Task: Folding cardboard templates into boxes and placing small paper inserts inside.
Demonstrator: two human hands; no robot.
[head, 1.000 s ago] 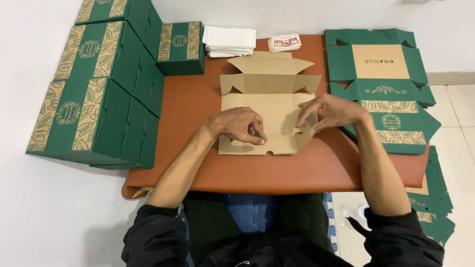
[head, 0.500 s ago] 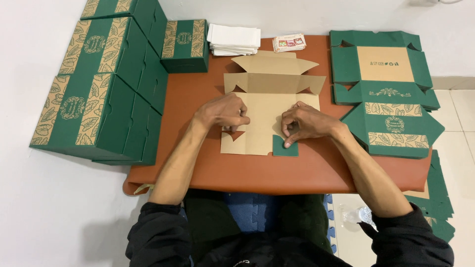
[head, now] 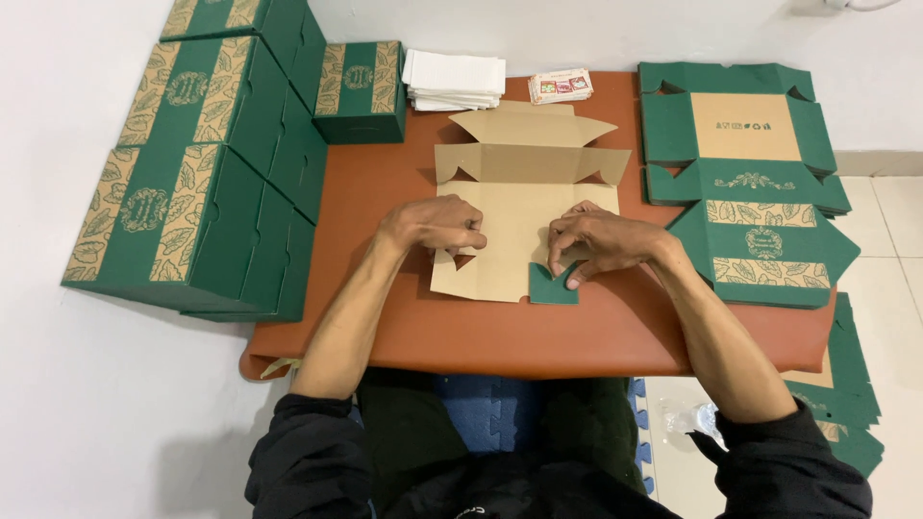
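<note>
A flat cardboard box blank (head: 514,207) lies brown side up on the orange-brown table (head: 500,336), its far flaps partly raised. My left hand (head: 437,226) presses the blank's left side, fingers curled on a small folded tab. My right hand (head: 596,240) pinches a small green corner flap (head: 553,286) folded over at the blank's near right edge.
Assembled green boxes with leaf print (head: 202,183) are stacked at the left, one more (head: 361,91) at the back. A pile of flat green blanks (head: 745,183) fills the right side. White folded paper (head: 454,79) and a small card pack (head: 561,86) lie at the far edge.
My right hand moved in from the blank's right edge and folded a green corner flap over. My left hand stayed on the left side, shifting slightly.
</note>
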